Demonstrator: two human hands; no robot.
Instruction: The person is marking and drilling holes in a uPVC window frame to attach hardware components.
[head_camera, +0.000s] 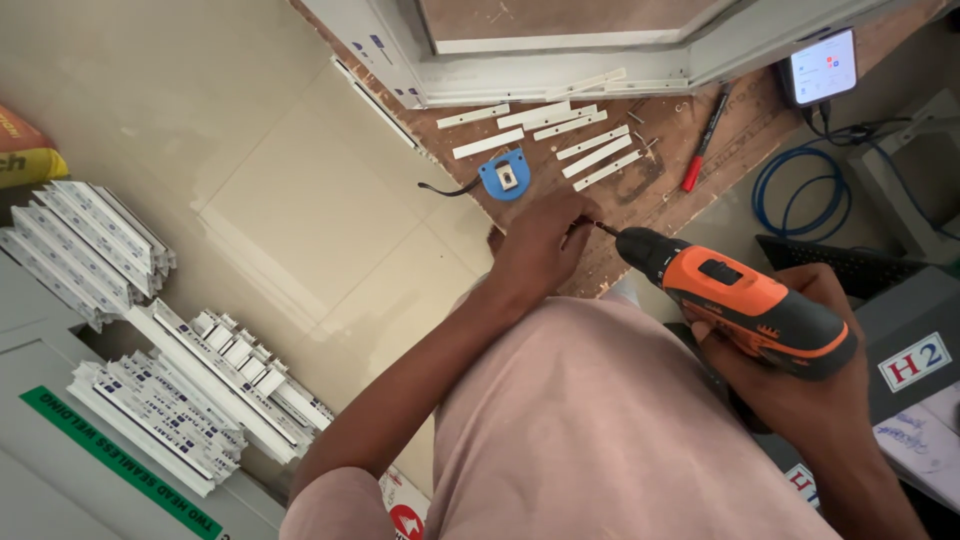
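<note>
Right hand (800, 385): grip clamped around the handle of an orange-and-black cordless drill (745, 300), held level above the lap.
Left hand (540, 245): fingers pinched together at the drill's bit tip — what they hold is too small to tell.
Bench (650, 190): white plastic strips (560, 130), blue tape measure (506, 175), red marker (705, 140), white frame (560, 70) — all well beyond the hands.

The left hand (540, 245) sits at the centre of the frame, its forearm rising from the lower left, back of the hand upward, fingertips pinched together pointing right. The right hand (790, 385) lies at the lower right, fingers curled tight in a full grip, wrist running off the bottom edge.
</note>
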